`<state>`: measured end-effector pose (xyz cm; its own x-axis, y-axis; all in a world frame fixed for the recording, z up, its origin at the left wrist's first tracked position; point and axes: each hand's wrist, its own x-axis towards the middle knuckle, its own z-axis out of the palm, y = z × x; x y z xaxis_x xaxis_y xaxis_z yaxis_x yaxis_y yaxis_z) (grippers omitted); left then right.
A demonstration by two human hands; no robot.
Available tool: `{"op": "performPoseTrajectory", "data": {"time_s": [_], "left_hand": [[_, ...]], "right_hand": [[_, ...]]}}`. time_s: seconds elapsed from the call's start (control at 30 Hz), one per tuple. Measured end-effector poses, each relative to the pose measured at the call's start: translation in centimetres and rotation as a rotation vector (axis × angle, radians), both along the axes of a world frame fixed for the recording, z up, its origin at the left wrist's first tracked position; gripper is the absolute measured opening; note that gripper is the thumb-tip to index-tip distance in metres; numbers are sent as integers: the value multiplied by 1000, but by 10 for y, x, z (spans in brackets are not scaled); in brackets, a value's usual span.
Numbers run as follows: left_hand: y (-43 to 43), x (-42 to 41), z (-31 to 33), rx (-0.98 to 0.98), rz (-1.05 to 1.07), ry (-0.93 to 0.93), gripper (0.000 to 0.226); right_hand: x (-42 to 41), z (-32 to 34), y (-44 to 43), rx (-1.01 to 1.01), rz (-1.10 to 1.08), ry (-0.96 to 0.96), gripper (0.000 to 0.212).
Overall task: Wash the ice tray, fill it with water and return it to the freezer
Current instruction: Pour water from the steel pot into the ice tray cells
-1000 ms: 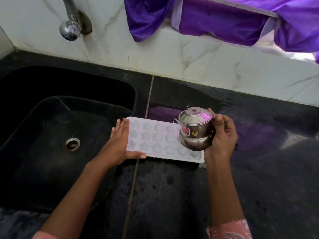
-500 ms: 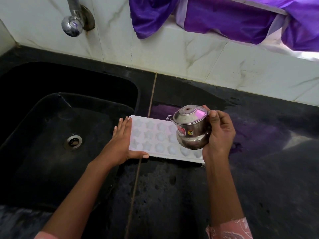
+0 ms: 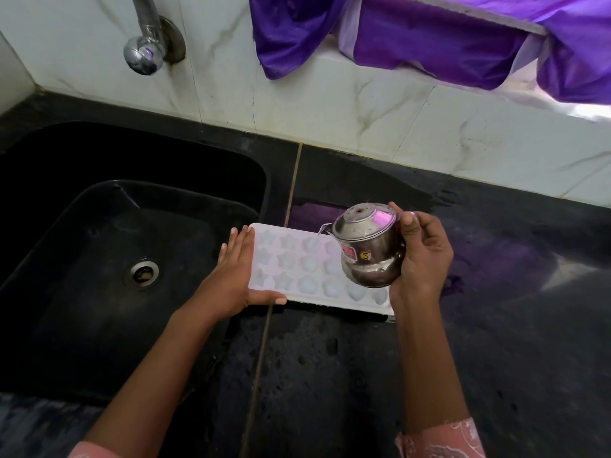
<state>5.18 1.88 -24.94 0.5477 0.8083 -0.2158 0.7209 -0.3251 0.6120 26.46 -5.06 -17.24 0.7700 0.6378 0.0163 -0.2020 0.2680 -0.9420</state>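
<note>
I have the black speckled stone counter (image 3: 496,342), wet in patches, filling the right of the head view, with the deep black sink (image 3: 82,309) sunk into its left side. The white plastic ice tray (image 3: 291,269), with star and round moulds, lies flat at the counter's left edge. Its left end is right at the sink's rim.

Over the tray's right half I hold a small round-bellied steel pot (image 3: 370,256) with a lid and a short spout. It is tipped so the spout hangs over the far row of moulds, and what looks like a thin thread of water falls from it.

My right hand (image 3: 423,256) is wrapped round the pot's right side, fingers curled and thumb on top near the lid. My left hand (image 3: 231,279) lies with fingers straight against the tray's left end and the thumb along its near edge, steadying it without gripping.

I judge the filling step is in hand. Next I should walk the spout slowly along the moulds towards the left end, keeping the pour thin so nothing floods over.
</note>
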Motion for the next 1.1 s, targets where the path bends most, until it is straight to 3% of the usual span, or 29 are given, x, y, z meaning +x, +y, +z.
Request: {"op": "performPoseTrajectory", "data": {"time_s": [0.17, 0.57, 1.1], "left_hand": [[0, 0, 1, -6, 1, 4, 129], [-1, 0, 2, -19, 7, 1, 129], [-2, 0, 6, -6, 3, 35, 128]], "right_hand": [[-2, 0, 1, 15, -1, 18, 16], [-6, -5, 6, 69, -3, 130, 14], [-23, -5, 18, -1, 49, 2, 12]]}}
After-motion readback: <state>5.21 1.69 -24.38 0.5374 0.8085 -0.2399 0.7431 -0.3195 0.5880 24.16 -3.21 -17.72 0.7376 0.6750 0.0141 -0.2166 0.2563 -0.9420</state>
